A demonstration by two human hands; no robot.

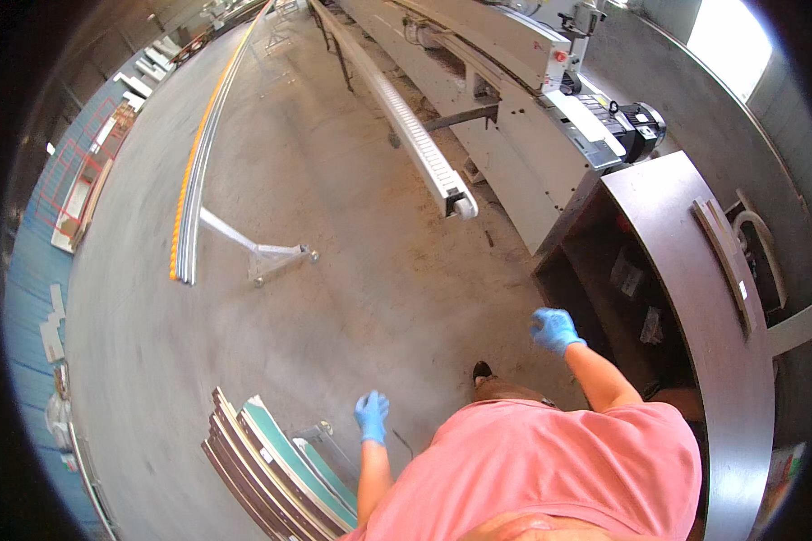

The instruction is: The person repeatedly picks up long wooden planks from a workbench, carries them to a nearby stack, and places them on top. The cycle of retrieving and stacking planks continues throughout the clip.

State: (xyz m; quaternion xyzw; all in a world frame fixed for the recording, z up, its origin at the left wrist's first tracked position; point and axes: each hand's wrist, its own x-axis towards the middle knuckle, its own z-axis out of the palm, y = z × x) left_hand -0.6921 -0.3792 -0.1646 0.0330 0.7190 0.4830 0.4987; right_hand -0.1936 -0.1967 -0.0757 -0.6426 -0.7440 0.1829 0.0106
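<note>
My left hand [372, 415], in a blue glove, hangs low over the floor with its fingers loosely apart and nothing visible in it. Closest to it is a stack of long panels [271, 460], with dark, pale and green layers, at the lower left. On the other side my right hand [557, 331], also gloved in blue, is held out with loosely bent, parted fingers. No object shows in that hand. It is nearest to the open front of a dark brown cabinet [688, 239], which has clear plastic bags inside.
A long grey machine [537, 162] with a black motor [636, 126] stands at the far right. A narrow conveyor rail [406, 126] runs out beside it. Farther left is an orange-edged roller rail [189, 189] on a metal stand [275, 257]. Brown strips [724, 261] lie on the cabinet top.
</note>
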